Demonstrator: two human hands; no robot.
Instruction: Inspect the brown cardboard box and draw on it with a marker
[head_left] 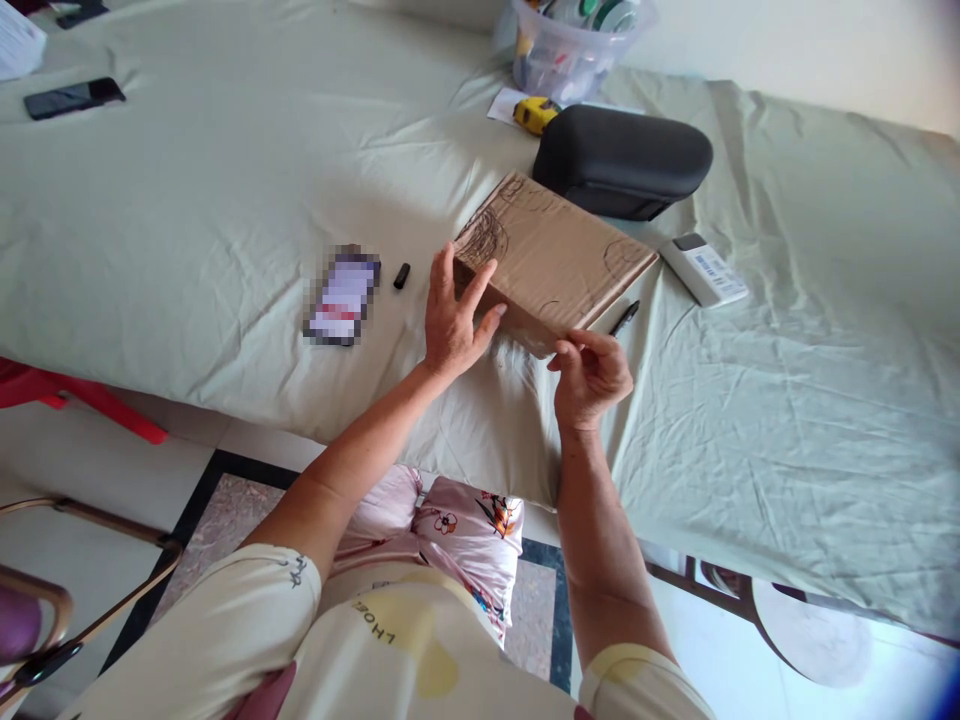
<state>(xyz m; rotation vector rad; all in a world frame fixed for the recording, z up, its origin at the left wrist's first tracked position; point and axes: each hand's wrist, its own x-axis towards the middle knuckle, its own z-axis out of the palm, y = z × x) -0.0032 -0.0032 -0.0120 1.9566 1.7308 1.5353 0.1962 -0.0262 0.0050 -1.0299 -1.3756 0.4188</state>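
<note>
A flat brown cardboard box (pixel 559 245) with dark scribbled loops lies tilted on the cloth-covered table. My left hand (pixel 457 325) rests against its left near edge, fingers spread and touching the top and side. At the near corner, my right hand (pixel 592 380) is closed in a pinch with thumb and forefinger against the edge. What sits between those fingertips is too small to make out. A black pen (pixel 624 318) lies just beyond the right hand, beside the box. Left of my left hand is a small black cap-like piece (pixel 402 276).
A phone with a blurred screen (pixel 343 298) lies to the left, another phone (pixel 73 98) farther off. Behind the box are a black case (pixel 622 160), a yellow tape measure (pixel 535 114) and a filled plastic tub (pixel 559 60). A white box (pixel 709 272) lies right.
</note>
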